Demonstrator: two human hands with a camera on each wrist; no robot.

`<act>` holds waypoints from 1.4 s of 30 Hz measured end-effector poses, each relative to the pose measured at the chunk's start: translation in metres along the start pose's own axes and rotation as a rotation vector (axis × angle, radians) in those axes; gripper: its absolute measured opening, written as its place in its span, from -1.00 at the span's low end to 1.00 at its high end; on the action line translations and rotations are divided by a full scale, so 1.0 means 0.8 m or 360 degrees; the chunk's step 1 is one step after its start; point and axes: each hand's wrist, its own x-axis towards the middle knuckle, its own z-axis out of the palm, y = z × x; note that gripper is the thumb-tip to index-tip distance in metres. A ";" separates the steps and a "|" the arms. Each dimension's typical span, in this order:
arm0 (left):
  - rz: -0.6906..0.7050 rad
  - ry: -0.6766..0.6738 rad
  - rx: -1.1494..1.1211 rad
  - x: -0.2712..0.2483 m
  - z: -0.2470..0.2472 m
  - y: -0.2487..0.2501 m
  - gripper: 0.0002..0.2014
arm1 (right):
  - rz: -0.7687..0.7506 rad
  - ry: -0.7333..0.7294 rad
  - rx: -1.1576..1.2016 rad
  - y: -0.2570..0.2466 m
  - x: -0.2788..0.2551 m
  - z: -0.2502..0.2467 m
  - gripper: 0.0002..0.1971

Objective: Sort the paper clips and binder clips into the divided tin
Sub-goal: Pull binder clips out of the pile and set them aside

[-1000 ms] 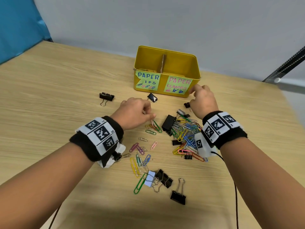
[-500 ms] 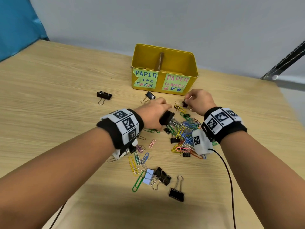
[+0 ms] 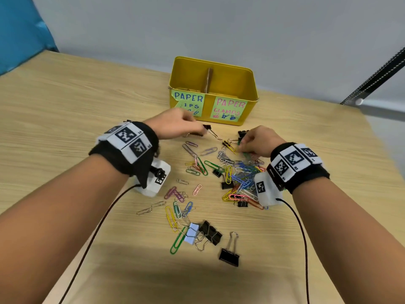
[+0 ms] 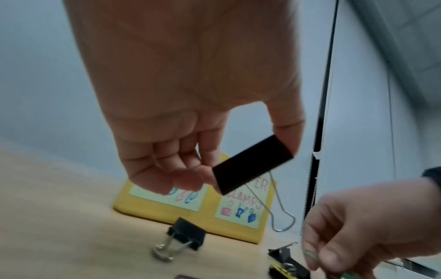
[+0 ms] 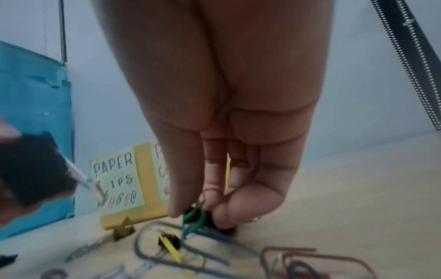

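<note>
The yellow divided tin [image 3: 248,82] stands at the far middle of the table, its front labelled for paper clips on the left and clamps on the right. My left hand [image 3: 200,131] hovers just in front of it. Thumb and forefinger pinch a large black binder clip [image 4: 253,164] whose wire handles hang down. My right hand [image 3: 241,146] is at the far edge of the coloured paper clip pile [image 3: 238,172]. Its fingertips pinch a green paper clip [image 5: 193,219] among the other clips. The tin's contents are hidden.
More binder clips lie near the front [image 3: 229,256], with another [image 4: 186,236] just before the tin. Loose paper clips [image 3: 175,209] are scattered mid-table. A blue cloth [image 3: 19,29] hangs far left, and a black beaded rail [image 3: 372,77] runs far right. Wrist cables trail toward me.
My left hand took the large black binder clip from the pile, lifted it and moved it left toward the tin. My right hand dropped onto the pile's far edge and pinched a green clip.
</note>
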 end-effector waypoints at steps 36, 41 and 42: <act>0.0196 0.0105 0.0245 0.056 0.080 0.026 -0.91 | -0.0329 -0.0036 -0.0432 -0.036 0.002 0.019 -0.90; 0.0157 0.0040 0.0068 0.030 0.056 0.016 -0.83 | -0.0399 -0.0023 -0.0497 -0.034 -0.001 0.024 -0.68; 0.0119 0.0025 0.0007 0.024 0.049 0.011 -0.81 | -0.0407 -0.0054 -0.0473 -0.033 -0.003 0.021 -0.68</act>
